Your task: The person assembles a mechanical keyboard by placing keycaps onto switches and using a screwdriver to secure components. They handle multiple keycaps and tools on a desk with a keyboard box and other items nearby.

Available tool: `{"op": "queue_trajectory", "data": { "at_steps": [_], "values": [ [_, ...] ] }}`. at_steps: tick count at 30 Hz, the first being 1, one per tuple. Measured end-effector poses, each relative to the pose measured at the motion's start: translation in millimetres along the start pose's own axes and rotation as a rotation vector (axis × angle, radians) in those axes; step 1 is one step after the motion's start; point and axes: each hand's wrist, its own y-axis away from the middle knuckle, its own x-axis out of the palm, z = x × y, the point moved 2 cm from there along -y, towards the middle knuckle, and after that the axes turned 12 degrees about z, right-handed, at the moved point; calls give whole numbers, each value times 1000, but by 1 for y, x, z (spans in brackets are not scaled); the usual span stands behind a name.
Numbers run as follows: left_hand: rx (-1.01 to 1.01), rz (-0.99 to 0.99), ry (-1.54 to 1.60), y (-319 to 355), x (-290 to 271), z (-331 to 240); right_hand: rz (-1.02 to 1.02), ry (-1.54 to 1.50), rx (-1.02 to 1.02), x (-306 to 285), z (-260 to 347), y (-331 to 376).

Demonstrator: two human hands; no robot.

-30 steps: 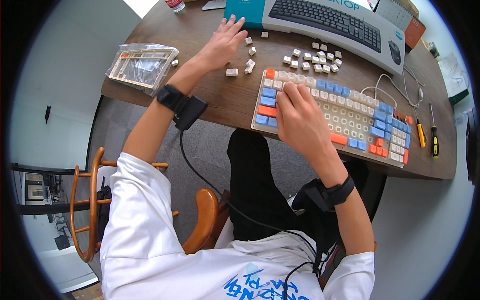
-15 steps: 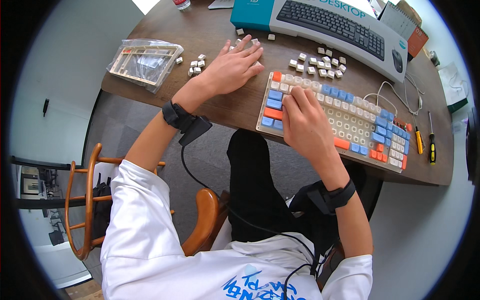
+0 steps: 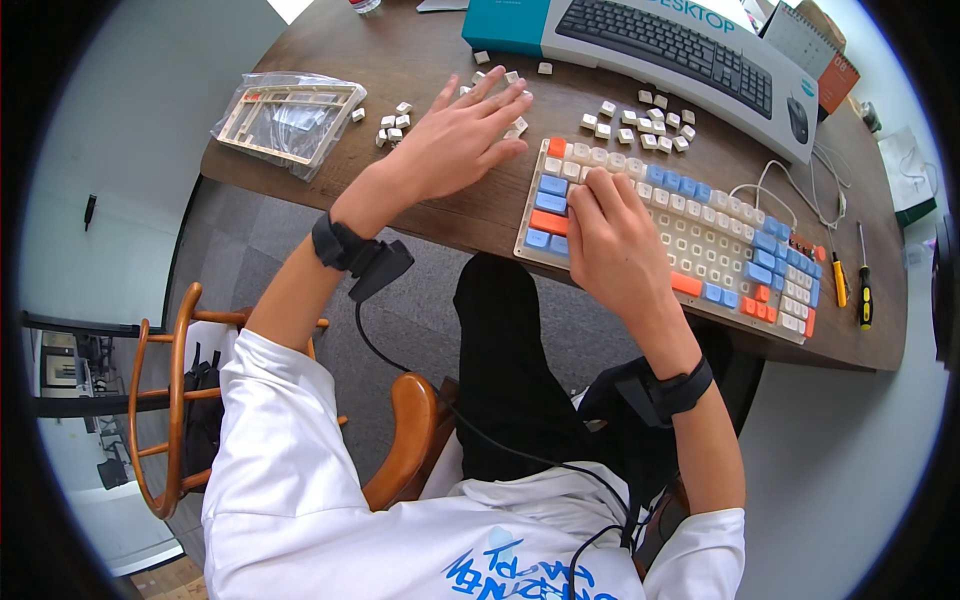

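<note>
A keyboard (image 3: 705, 255) lies at the desk's front edge, with white, blue and orange keycaps around its sides and bare switches in the middle. Over its left part is my right hand (image 3: 622, 235), fingers curled and pressed together, tips down among the upper-left keys; whatever they pinch is hidden. My left hand (image 3: 455, 145) is open, fingers spread, hovering over or resting on a scatter of loose white keycaps (image 3: 516, 128) left of the keyboard; I cannot tell whether it touches them. More loose keycaps (image 3: 655, 128) lie behind the keyboard, and a small cluster (image 3: 390, 125) sits left of my left hand.
A clear plastic bag with a cream frame (image 3: 290, 125) lies at the far left. A keyboard box (image 3: 680, 75) stands along the back, beside a desk calendar (image 3: 810, 55). Right of the keyboard are a white cable (image 3: 828, 205), an orange-handled tool (image 3: 838, 290) and a yellow-black screwdriver (image 3: 865, 305).
My left hand has shifted slightly, its wrist turning, with the fingers still spread over the keycaps. My right hand stays almost in place on the keyboard.
</note>
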Motion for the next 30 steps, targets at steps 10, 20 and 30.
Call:
{"op": "queue_trajectory", "data": {
  "at_steps": [10,20,30],
  "values": [
    [-46,120,37,17,-3,-11,-5,18,-4,0,0,0],
    [12,-16,40,36,-1,-24,14,32,4,1,1,0],
    [-3,-54,58,45,-3,-31,41,3,8,-1,1,-1]
  ]
}}
